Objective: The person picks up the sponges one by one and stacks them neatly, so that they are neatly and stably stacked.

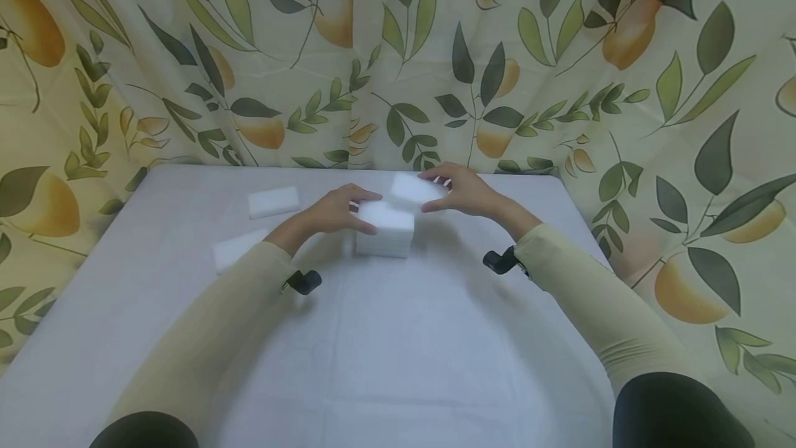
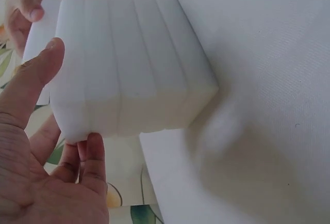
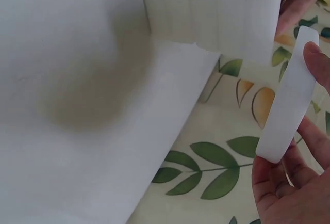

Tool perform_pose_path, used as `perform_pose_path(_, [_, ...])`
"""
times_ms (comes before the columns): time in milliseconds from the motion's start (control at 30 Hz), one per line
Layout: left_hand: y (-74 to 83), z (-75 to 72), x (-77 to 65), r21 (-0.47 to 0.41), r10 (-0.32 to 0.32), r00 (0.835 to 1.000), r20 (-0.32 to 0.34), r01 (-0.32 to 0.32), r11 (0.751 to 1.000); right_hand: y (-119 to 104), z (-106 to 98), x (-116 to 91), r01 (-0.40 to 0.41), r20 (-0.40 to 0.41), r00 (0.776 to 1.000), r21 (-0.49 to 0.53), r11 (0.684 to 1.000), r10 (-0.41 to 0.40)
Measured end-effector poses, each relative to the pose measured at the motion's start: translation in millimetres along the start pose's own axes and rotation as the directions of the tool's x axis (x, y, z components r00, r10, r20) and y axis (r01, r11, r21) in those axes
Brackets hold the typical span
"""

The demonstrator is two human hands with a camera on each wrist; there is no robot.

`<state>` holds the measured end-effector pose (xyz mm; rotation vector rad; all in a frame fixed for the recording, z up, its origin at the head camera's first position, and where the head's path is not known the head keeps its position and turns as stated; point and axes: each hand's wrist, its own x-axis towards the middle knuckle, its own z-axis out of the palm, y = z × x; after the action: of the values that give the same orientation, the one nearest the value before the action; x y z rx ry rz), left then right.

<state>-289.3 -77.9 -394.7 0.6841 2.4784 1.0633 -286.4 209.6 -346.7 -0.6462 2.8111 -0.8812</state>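
Note:
A stack of several white sponges (image 1: pixel 387 235) stands near the far edge of the table. My left hand (image 1: pixel 336 210) grips the upper part of this stack from its left side, thumb on the near face and fingers behind. In the left wrist view the layers of the stack (image 2: pixel 121 64) lie flush against one another. My right hand (image 1: pixel 468 192) holds one more white sponge (image 1: pixel 413 191) by its right end, just above and right of the stack's top. The right wrist view shows this sponge (image 3: pixel 289 97) pinched between thumb and fingers, with a gap between it and the stack.
Two flat white sponges lie on the left of the table, one farther back (image 1: pixel 273 202) and one nearer (image 1: pixel 238 249), partly behind the left forearm. A white cloth (image 1: pixel 398 351) covers the table. Behind the table hangs a leaf-and-fruit patterned curtain (image 1: pixel 429 54).

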Motion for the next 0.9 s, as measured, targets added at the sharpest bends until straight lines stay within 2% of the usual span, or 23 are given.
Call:
perform_pose_path(333, [-3.0,-0.4,0.1,-0.062,-0.014,1.0,-0.001,0.014,0.998,-11.1,5.0,1.8,0.05,0.026,0.998,-0.005,0.999,-0.049])
perform_pose_path(667, [-4.3,-0.1,1.3,-0.007,-0.066,0.998,-0.019,0.065,0.998,-21.8,10.4,4.4,0.042,0.067,0.997,0.013,0.999,-0.043])
perform_pose_path(900, [-4.1,-0.9,-0.4,-0.066,-0.084,0.996,-0.018,0.083,0.994,-25.2,17.1,7.6,0.052,0.075,0.996,0.014,0.999,-0.053])
